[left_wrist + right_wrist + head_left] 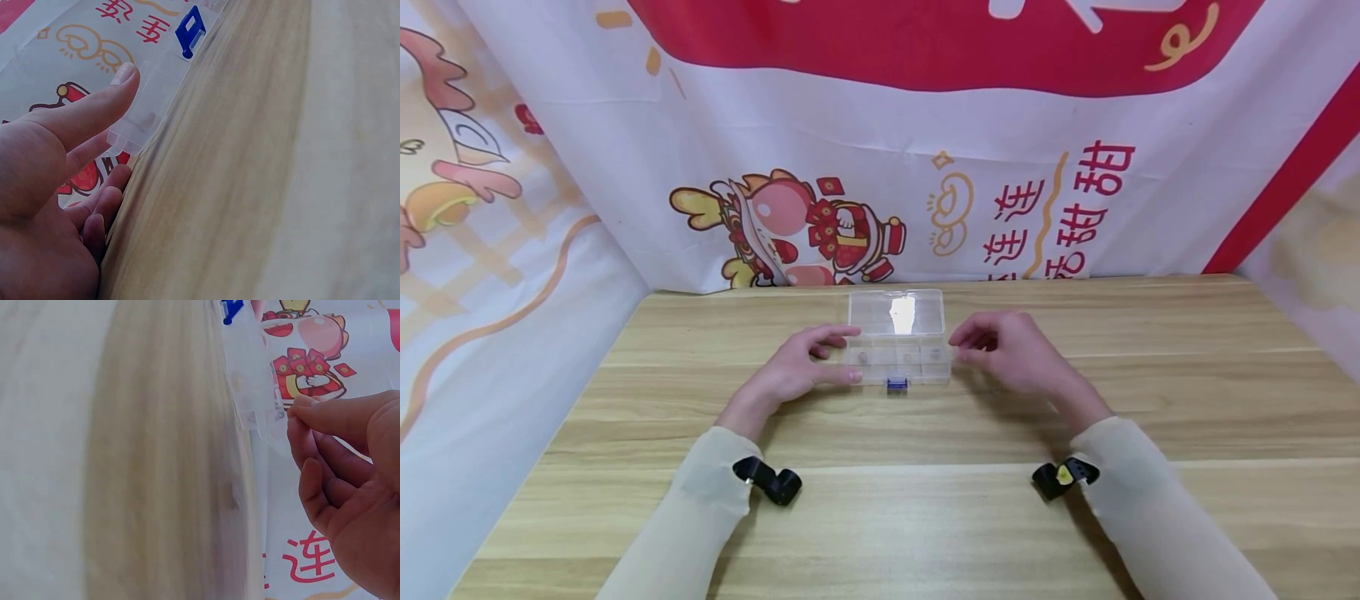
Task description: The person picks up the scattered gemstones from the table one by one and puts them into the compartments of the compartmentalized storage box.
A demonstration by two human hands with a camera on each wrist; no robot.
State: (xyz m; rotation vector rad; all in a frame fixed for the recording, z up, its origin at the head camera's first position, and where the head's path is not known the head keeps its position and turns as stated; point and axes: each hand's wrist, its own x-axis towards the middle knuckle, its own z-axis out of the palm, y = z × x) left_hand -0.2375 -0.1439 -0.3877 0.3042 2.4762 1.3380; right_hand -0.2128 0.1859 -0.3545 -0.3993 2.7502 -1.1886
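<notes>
With the box [917, 374] at 12 o'clock on the tabletop [895, 533], left hand [797, 362] spread wide at its 9 o'clock end, right hand [1009, 350] narrowed at its 3 o'clock, hold undeterminable, uneven side pressure could skid it or drop the raised lid [870, 312].

Left fingers [841, 331] parted, right fingers [301, 439] curled
</notes>
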